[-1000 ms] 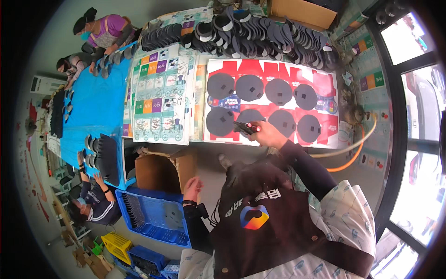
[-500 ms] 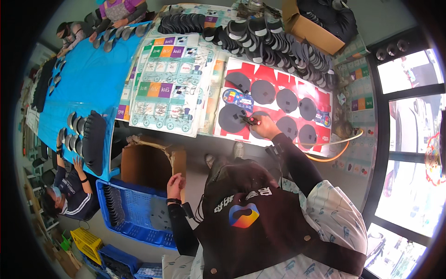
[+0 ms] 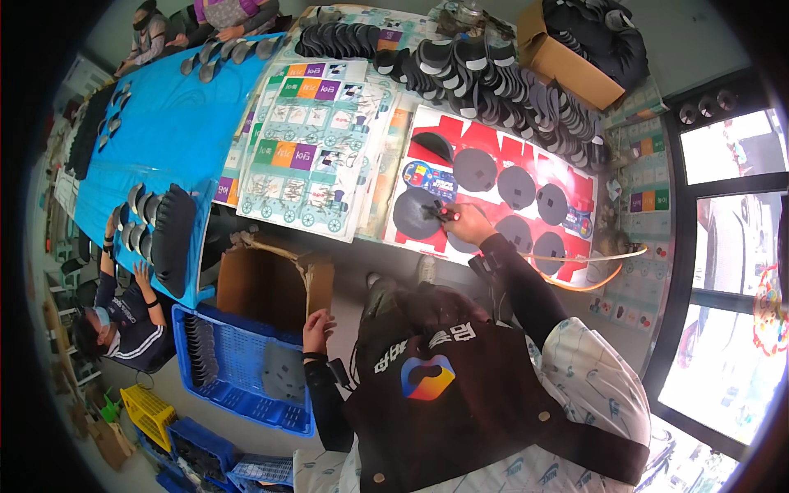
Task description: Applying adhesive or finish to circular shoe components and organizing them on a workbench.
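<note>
My right hand [image 3: 465, 223] reaches out over a red sheet [image 3: 501, 156] on the table, where several dark round pieces [image 3: 475, 168] lie in rows. It is closed on a small dark tool with a red tip [image 3: 436, 213], which touches the near-left round piece [image 3: 411, 215]. My left hand [image 3: 317, 329] hangs low beside an open cardboard box [image 3: 261, 283], fingers loosely apart and holding nothing. A blue crate [image 3: 246, 374] with dark pieces sits just left of it.
Printed colourful sheets [image 3: 308, 144] lie left of the red sheet. Stacks of dark curved pieces [image 3: 485, 70] and a cardboard box [image 3: 575, 49] line the far edge. An orange cable [image 3: 592, 279] curls at right. Other people sit at a blue table [image 3: 164, 123]; one [image 3: 123, 316] is at lower left.
My right hand has moved left along the red sheet, from a middle round piece to the near-left one. My left hand has dropped slightly beside the cardboard box.
</note>
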Motion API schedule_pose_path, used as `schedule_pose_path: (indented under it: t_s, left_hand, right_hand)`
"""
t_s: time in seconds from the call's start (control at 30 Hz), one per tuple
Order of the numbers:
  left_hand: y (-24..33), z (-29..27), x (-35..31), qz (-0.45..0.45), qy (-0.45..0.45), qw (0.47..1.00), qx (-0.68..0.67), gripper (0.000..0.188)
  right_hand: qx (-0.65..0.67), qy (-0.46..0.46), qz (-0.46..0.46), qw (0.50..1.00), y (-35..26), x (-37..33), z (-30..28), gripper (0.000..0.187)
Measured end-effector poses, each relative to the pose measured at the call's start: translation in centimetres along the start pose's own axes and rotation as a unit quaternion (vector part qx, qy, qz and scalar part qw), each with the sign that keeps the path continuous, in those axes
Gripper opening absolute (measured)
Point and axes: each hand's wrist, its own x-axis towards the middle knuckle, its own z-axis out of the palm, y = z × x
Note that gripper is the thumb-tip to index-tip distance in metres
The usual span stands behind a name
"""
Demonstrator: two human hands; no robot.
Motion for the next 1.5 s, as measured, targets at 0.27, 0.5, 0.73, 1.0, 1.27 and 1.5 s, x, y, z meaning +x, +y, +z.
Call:
schedule_pose_path:
  t_s: [0.27, 0.5, 0.73, 1.0, 1.27, 1.5]
  left_hand:
    - [0.1, 1.7, -0.4, 0.007, 0.002, 1.000, -0.019, 0.021]
    - [-0.7, 1.8, -0.9, -0.006, 0.012, 1.000, -0.025, 0.022]
    - [-1.5, 2.2, -1.0, -0.008, 0.013, 1.000, -0.027, 0.020]
    - [-1.5, 2.5, -1.2, -0.011, 0.025, 0.999, -0.035, 0.020]
    - [-0.8, 2.8, -1.3, -0.009, 0.016, 0.999, -0.036, 0.019]
    - [-1.5, 2.2, -1.3, -0.010, 0.021, 0.999, -0.040, 0.021]
  right_hand:
    - [-0.018, 0.029, 0.023, 0.999, 0.2, 1.5, 0.3, 0.031]
    - [-0.016, -0.077, -0.043, 0.996, 0.1, 1.4, -0.9, 0.028]
    - [-0.048, 0.002, -0.028, 0.998, 0.2, 2.3, -1.5, 0.024]
    - [0.011, 0.034, -0.098, 0.995, 2.3, -1.4, -1.8, 0.022]
    - [-0.006, 0.054, 0.067, 0.996, 2.7, -0.8, -1.7, 0.026]
    - [0.018, 0.032, 0.035, 0.999, 0.7, -0.9, -2.1, 0.023]
